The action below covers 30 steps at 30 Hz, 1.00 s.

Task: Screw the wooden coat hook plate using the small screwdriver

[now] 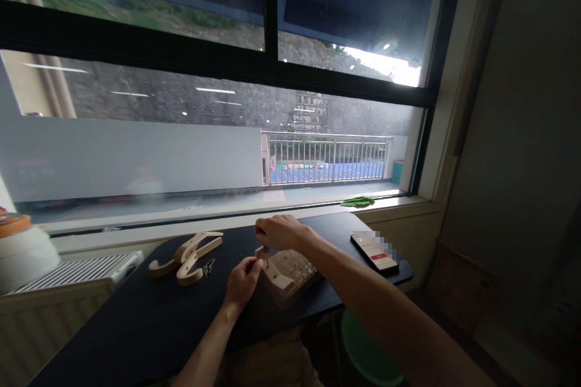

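Note:
My right hand (282,233) is closed around the handle of what looks like a screwdriver (267,259), held upright with its thin shaft pointing down at a pale wooden piece (278,277). My left hand (244,281) pinches the near left edge of that wooden piece, thumb and fingers together. The piece lies on a thick wooden block (295,266) with a rough, marked top. Fingers hide most of the handle, and the tip is too small to make out. Left of my hands lie curved wooden hook pieces (193,260) with small metal screws (208,268) beside them.
A phone (376,252) lies at the right of the dark table (181,320). On the window sill rests a green cloth (357,201). A white radiator (68,281) and a white container with an orange lid (22,251) stand left. A green stool (363,351) is below.

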Motion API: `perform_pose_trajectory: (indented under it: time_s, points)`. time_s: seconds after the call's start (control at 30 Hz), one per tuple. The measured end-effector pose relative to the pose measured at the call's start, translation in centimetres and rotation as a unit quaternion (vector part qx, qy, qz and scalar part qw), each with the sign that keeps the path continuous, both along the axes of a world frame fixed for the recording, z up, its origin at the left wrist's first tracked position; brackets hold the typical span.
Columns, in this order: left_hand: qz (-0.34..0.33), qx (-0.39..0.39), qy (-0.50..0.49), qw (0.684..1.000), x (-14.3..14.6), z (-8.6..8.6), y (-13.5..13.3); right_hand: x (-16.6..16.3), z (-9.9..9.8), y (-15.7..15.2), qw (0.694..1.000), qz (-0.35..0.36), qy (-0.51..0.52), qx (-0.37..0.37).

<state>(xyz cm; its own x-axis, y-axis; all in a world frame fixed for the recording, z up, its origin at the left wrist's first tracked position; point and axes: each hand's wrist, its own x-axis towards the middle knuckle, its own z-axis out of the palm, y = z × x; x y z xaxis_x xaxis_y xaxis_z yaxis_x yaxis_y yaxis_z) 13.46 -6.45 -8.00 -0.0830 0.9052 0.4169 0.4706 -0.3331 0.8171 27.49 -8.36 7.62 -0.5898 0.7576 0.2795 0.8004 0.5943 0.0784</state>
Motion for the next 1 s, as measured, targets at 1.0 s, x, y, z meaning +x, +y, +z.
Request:
perform_pose_trajectory:
  time_s: [1.0]
  points:
    - [0.011,0.008,0.017,1.000,0.1,0.0,0.1,0.0,0.1,-0.4,0.997,-0.038,-0.018,-0.060]
